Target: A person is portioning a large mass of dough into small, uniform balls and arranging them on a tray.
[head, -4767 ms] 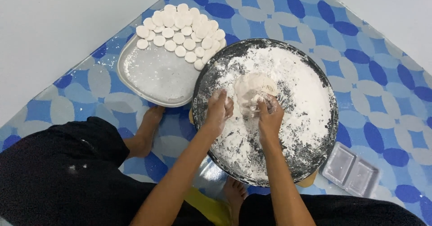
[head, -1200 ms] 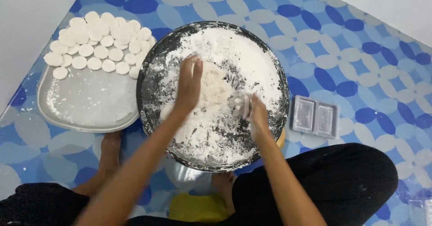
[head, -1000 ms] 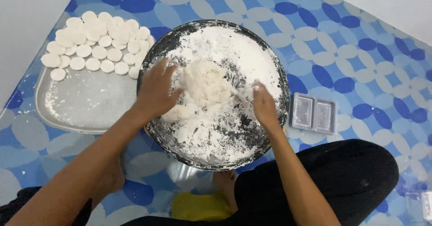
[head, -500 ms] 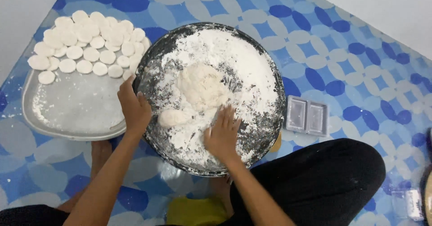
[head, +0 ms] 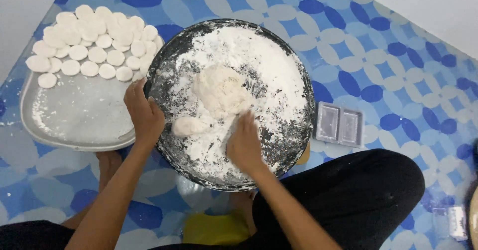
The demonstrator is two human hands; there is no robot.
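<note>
Head view, looking straight down at a person seated on a blue and white patterned floor mat [head: 388, 41]:

- Far left, a grey metal tray [head: 74, 115] holds rows of flattened white dough discs [head: 94, 46] along its far edge; its near half is bare and floury.
- The left hand [head: 143, 111] grips the left rim of a round dark pan [head: 298, 75], fingers curled and clamped over the edge where pan and tray meet.
- Inside the pan, dusted thick with white flour, a small oblong dough piece [head: 190, 126] lies with its long axis left to right, between both hands and just left of the right one.
- A large dough mound [head: 221, 90] sits mid-pan, just beyond it.
- The right hand [head: 245, 144] presses flat into the flour, fingers spread open, holding nothing.
- Right of the pan, well apart, lies a clear two-cell plastic mould [head: 340, 125]; open mat beyond.
</note>
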